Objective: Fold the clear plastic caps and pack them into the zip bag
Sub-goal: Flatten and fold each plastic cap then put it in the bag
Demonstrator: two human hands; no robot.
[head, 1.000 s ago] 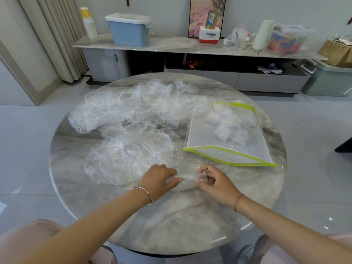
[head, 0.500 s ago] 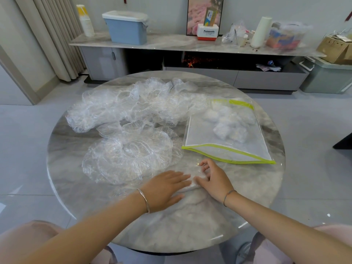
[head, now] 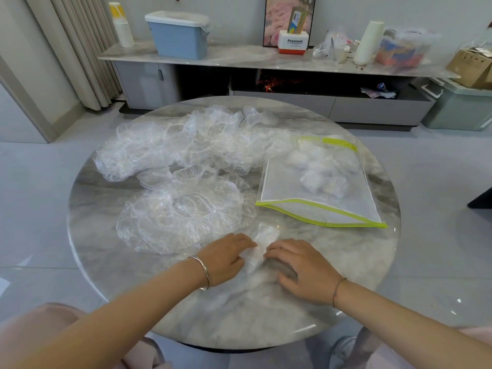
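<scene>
A narrow folded strip of clear plastic cap (head: 259,247) lies on the round marble table (head: 332,262), angled toward the far right. My left hand (head: 226,258) grips its near left side. My right hand (head: 300,267) rests on its near right side, fingertips on the plastic. A flat clear cap (head: 183,217) lies spread just left of my hands. Behind it a long heap of crumpled clear caps (head: 191,145) runs across the table. A clear zip bag with green edges (head: 319,185) lies at the right, holding several folded caps.
A low grey sideboard (head: 239,59) stands behind the table with a blue lidded box (head: 181,35), a white carton, a roll and bags on it. Curtains hang at the left. A green bin (head: 458,107) sits at the far right on the floor.
Both hands went from pinching the bundle, to pressing it flat, to holding a narrower folded strip. The strip now points away from me. The camera has moved slightly.
</scene>
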